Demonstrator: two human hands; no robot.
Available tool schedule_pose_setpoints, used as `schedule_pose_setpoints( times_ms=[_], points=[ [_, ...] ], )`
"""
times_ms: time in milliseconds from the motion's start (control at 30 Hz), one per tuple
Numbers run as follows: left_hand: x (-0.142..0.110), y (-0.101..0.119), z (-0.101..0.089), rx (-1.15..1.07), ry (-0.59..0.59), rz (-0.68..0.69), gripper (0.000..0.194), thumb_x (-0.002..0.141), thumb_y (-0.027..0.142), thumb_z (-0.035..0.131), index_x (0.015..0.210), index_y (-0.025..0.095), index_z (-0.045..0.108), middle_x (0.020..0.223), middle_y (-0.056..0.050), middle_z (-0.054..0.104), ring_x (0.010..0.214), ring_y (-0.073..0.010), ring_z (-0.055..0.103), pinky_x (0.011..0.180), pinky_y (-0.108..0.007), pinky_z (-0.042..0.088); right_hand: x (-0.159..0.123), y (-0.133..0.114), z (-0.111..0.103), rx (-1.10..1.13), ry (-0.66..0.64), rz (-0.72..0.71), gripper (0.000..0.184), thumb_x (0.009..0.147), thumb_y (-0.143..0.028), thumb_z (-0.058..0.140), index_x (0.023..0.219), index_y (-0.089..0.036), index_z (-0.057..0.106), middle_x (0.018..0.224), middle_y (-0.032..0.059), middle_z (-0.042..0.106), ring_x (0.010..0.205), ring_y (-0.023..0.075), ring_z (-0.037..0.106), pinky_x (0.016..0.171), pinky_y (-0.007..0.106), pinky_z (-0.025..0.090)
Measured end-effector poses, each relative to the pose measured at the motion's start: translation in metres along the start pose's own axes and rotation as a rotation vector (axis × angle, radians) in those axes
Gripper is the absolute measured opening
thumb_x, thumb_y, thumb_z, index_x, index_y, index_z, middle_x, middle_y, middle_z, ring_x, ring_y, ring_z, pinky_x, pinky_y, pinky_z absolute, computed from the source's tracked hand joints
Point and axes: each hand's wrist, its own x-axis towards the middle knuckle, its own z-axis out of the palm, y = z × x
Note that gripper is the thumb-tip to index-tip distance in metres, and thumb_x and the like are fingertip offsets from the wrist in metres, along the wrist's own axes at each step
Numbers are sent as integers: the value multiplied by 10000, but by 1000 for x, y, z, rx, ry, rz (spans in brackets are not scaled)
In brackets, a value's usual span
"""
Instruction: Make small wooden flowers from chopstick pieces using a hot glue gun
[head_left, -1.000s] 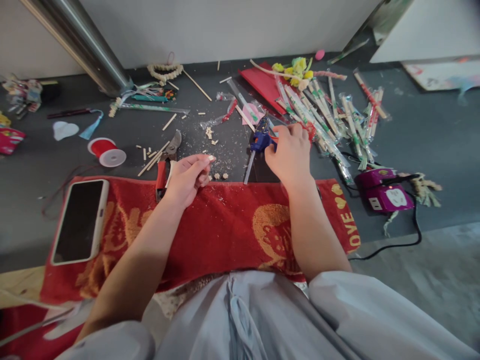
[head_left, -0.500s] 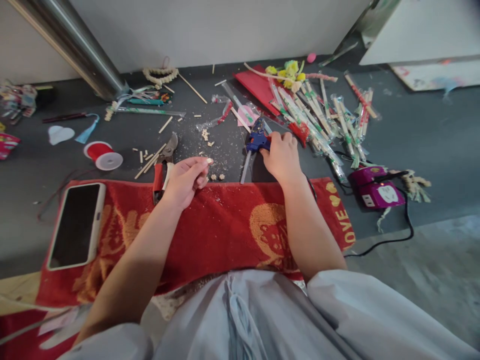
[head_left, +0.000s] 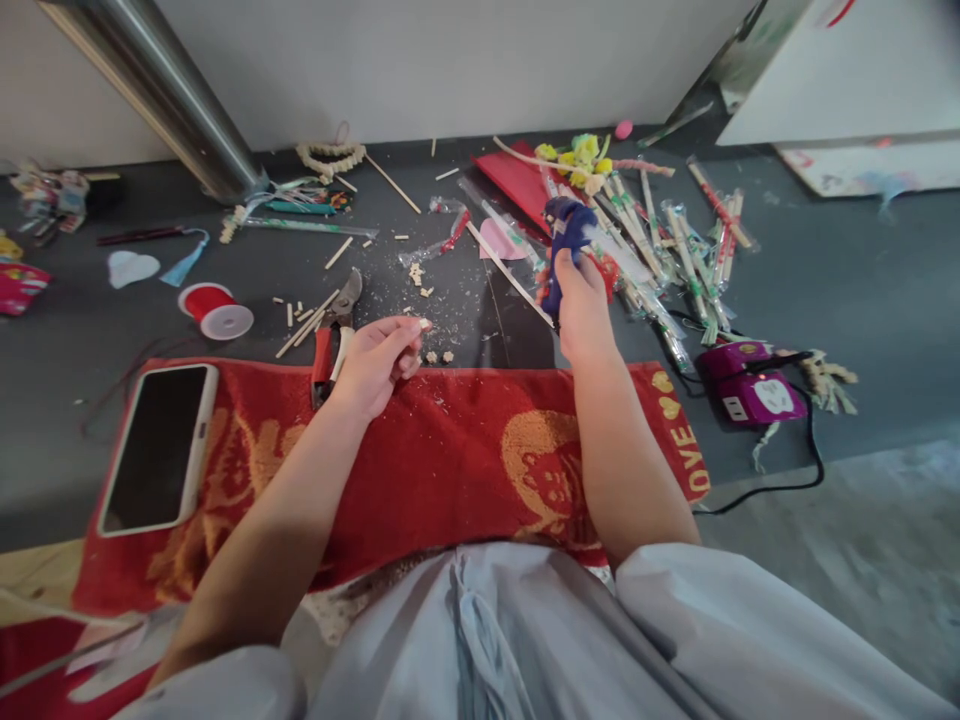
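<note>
My right hand (head_left: 583,305) is wrapped round the grip of a blue hot glue gun (head_left: 568,235), raised above the grey table, with a translucent glue stick showing at its side. My left hand (head_left: 382,362) pinches a small pale wooden piece (head_left: 424,324) between thumb and fingertips. Below those fingertips, several tiny wooden pieces (head_left: 439,357) lie by the towel's edge, and more short bits (head_left: 416,273) sit farther back among crumbs. Pruning shears (head_left: 341,325) with red and white handles rest beside my left wrist, next to thin wooden sticks (head_left: 306,325).
A red towel (head_left: 450,450) covers the front edge, with a phone (head_left: 159,450) at its left. A red ribbon spool (head_left: 216,311) stands behind it. Wrapped chopsticks (head_left: 630,230) pile up at the back right. A purple power box (head_left: 750,383) with a black cord is at the right.
The glue gun has come up off the table in my right hand and turned, its glue stick swinging to the right. My left hand keeps its pinch almost unmoved.
</note>
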Motion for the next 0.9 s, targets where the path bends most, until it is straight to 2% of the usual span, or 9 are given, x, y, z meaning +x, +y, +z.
schedule_pose_setpoints(
  times_ms=[100, 233, 533, 700, 900],
  points=[
    [0, 1, 0, -14, 7, 0, 142, 711, 256, 736, 740, 133, 671, 574, 53, 498, 415, -15, 371, 392, -162, 287, 0, -10, 2, 412, 56, 191, 459, 885, -689, 424, 950, -250, 542, 765, 16, 614, 659, 156, 612, 610, 312, 510],
    [-1, 1, 0, -34, 18, -8, 123, 710, 235, 731, 721, 134, 663, 560, 53, 498, 414, -16, 365, 391, -160, 294, -2, -25, -1, 614, 14, 255, 516, 831, -753, 467, 873, -249, 571, 689, -13, 567, 570, 120, 557, 533, 283, 468],
    [2, 3, -2, -83, 62, -25, 84, 767, 219, 684, 777, 138, 662, 576, 60, 471, 410, -15, 353, 393, -155, 294, -27, -63, 0, 503, -360, 272, 574, 782, -760, 581, 770, -189, 636, 554, -25, 569, 456, 74, 513, 445, 226, 450],
    [3, 4, -1, -171, 80, -18, 70, 790, 188, 645, 745, 135, 655, 572, 61, 447, 402, -10, 336, 373, -154, 272, -35, -66, 0, 487, -579, 235, 569, 783, -742, 595, 717, -177, 627, 547, -10, 596, 428, 74, 526, 429, 222, 450],
    [3, 6, -2, -207, 112, -12, 82, 805, 176, 639, 734, 141, 661, 562, 61, 440, 403, -5, 325, 373, -151, 278, -36, -64, -1, 482, -676, 252, 523, 769, -691, 652, 670, -178, 618, 516, -13, 593, 420, 71, 515, 412, 212, 430]
  ],
)
